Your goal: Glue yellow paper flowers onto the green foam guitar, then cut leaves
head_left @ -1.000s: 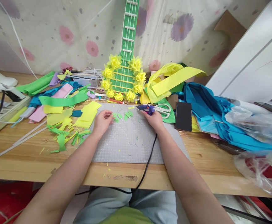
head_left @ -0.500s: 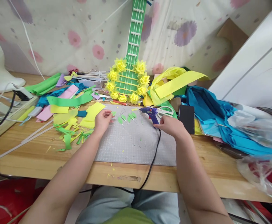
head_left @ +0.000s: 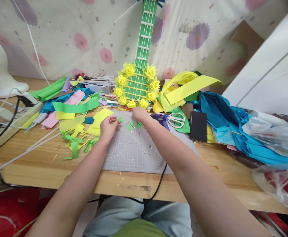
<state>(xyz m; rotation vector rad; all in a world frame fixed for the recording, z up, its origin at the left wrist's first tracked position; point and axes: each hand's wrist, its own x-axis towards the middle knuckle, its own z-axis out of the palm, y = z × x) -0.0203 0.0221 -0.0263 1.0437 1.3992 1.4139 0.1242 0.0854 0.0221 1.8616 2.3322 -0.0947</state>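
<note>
My left hand (head_left: 108, 127) is closed in a pinch on a small green paper leaf (head_left: 120, 119) over the grey cutting mat (head_left: 124, 154). My right hand (head_left: 139, 114) is at the far part of the mat, by thin wires and in front of the yellow flowers; its fingertips are hidden. Below it lie several green paper leaves (head_left: 129, 127) on thin wire stems, partly covered by the right forearm. To the right, a purple glue gun (head_left: 161, 119) rests on the mat, its handle partly behind that arm. White-handled scissors (head_left: 177, 120) lie beside it.
A green paper guitar (head_left: 139, 80) with yellow flowers stands against the wall. Yellow and green paper scraps (head_left: 78, 131) lie left of the mat. A phone (head_left: 198, 126) and blue crepe paper (head_left: 218, 108) are to the right. The glue gun's black cord (head_left: 160, 181) crosses the table edge.
My right hand has let go of the glue gun and moved left to the far part of the mat. My left hand stays nearly in place with the leaf.
</note>
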